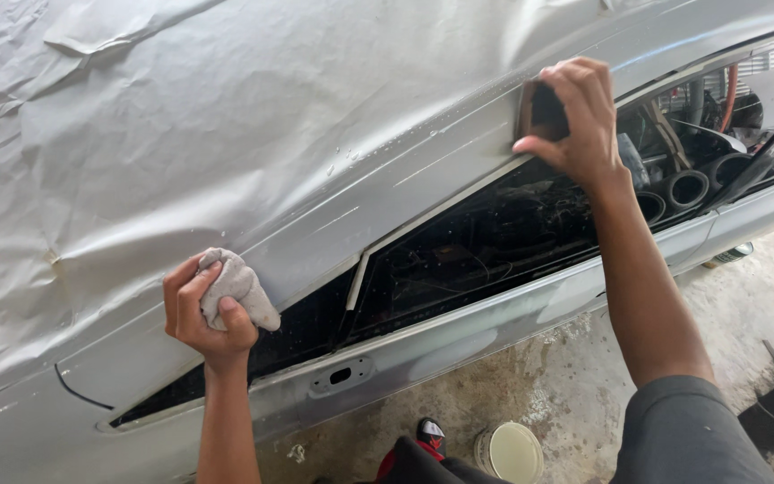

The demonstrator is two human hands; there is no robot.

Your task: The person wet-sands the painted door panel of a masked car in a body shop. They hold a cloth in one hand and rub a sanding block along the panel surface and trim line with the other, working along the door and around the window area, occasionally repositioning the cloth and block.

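My right hand (575,121) clamps a dark block (544,112) on the pillar edge (441,202), upper right; that edge slants down-left toward my left hand (208,309), fisted on a rag (236,285).

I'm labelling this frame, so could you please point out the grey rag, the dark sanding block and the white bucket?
grey rag (236,289), head view, on its bunched middle.
dark sanding block (544,111), head view, on its exposed face.
white bucket (511,451), head view, on its lid.
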